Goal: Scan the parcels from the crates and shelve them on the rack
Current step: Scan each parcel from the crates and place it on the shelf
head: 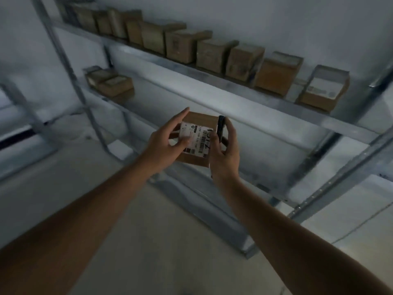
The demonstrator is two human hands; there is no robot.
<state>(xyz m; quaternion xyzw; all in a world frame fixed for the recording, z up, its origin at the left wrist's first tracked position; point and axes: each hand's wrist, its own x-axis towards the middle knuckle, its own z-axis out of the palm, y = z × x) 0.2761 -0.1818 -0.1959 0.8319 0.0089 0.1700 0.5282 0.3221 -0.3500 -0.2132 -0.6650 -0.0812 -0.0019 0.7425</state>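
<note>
Left hand (pixel 163 143) held a small brown parcel (pixel 196 139) in front of the metal rack (pixel 244 122), fingers curled along its left side, thumb on the white barcode label (pixel 196 138). Right hand (pixel 225 154) gripped a black scanner (pixel 221 128) upright against the parcel's right edge. Row of shelved parcels (pixel 191 47) on the upper shelf; two more boxes (pixel 110 83) on the shelf below, far left.
</note>
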